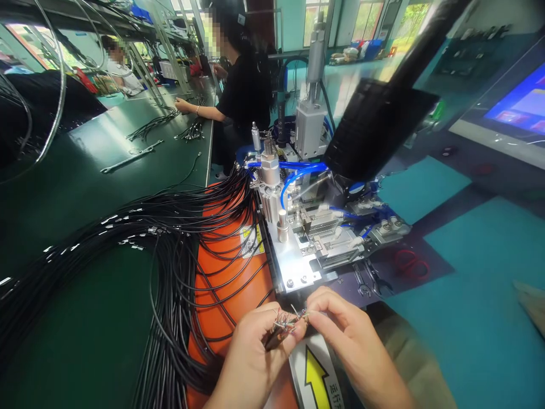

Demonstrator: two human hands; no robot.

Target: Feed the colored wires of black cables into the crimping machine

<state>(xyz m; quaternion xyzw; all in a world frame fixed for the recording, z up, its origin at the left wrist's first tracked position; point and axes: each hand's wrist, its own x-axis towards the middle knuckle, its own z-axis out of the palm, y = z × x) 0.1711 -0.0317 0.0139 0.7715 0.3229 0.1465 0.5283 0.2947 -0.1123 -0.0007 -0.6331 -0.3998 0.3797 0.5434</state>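
Observation:
Near the bottom centre, my left hand (261,341) is closed around a bundle of black cables whose stripped ends (285,325) fan out in thin coloured wires. My right hand (340,324) meets it from the right, thumb and forefinger pinched on wire ends at the bundle's tip. Which wires the pinch holds is too small to make out. Just beyond both hands stands a metal machine (293,261) with pneumatic cylinders and blue air tubes. Many black cables (174,295) lie to the left, spilling across an orange surface (230,284).
A black lamp-like head (378,130) hangs over the machine. Wrenches (368,281) and red-handled scissors (412,266) lie at its right. Another wrench (131,156) rests on the green table (85,312). A co-worker in black (242,85) sits at the table's far side; a screen (517,105) stands right.

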